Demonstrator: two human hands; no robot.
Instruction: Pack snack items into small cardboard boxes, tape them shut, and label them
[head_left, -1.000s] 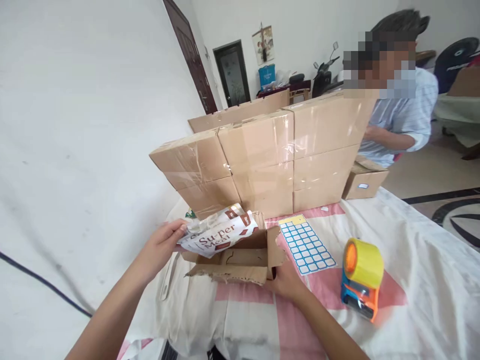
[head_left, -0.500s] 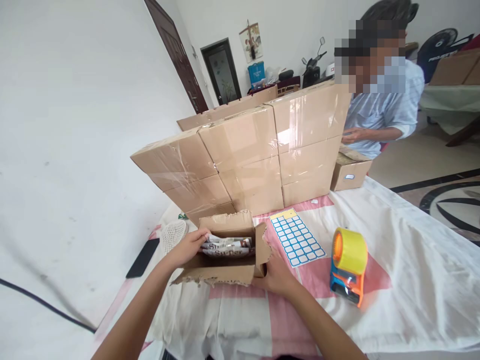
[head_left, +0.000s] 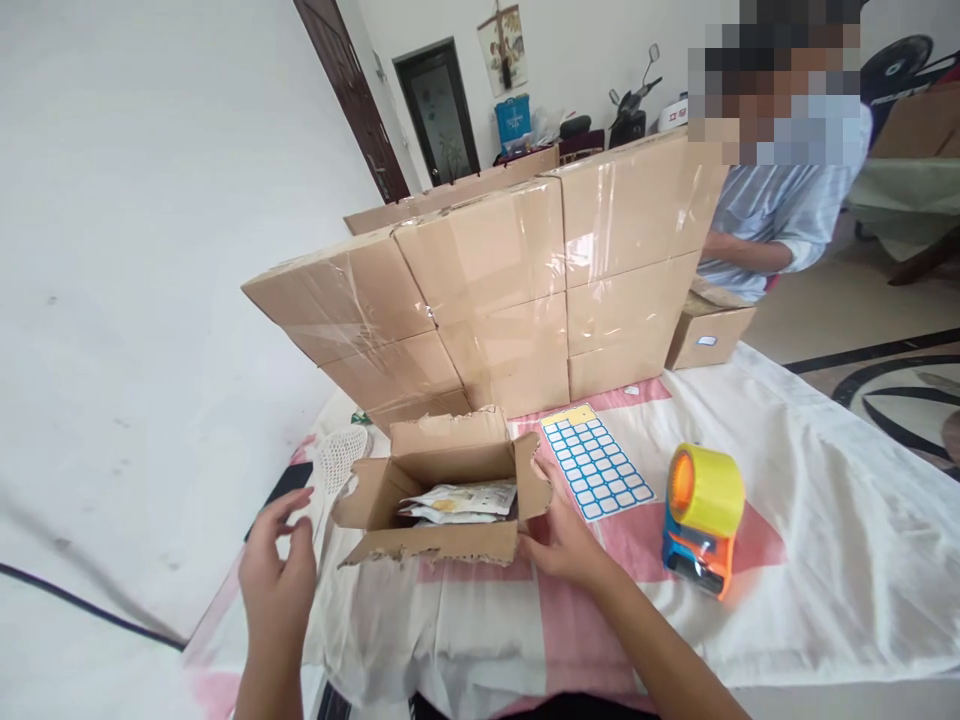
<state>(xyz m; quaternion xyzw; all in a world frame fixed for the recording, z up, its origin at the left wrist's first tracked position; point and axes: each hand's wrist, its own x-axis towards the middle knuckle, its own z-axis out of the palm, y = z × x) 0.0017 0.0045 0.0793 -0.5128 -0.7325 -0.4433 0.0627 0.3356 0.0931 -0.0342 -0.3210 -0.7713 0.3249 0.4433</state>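
A small open cardboard box (head_left: 442, 500) sits on the cloth-covered table in front of me. Flat food packets (head_left: 459, 502) lie inside it. My right hand (head_left: 561, 538) rests against the box's right side, by its right flap. My left hand (head_left: 279, 576) hovers open and empty to the left of the box, a little away from it. A sheet of blue-bordered labels (head_left: 595, 462) lies just right of the box.
A wall of taped cardboard boxes (head_left: 495, 290) stands behind the open box. A yellow tape dispenser (head_left: 701, 518) sits at the right. A white mesh sleeve (head_left: 337, 465) and a dark phone (head_left: 274, 493) lie at the left. Another person sits behind the boxes with a small box (head_left: 709, 335).
My left hand put the packets into the box, let go of them and drew back to the left. My right hand stayed at the box's right side.
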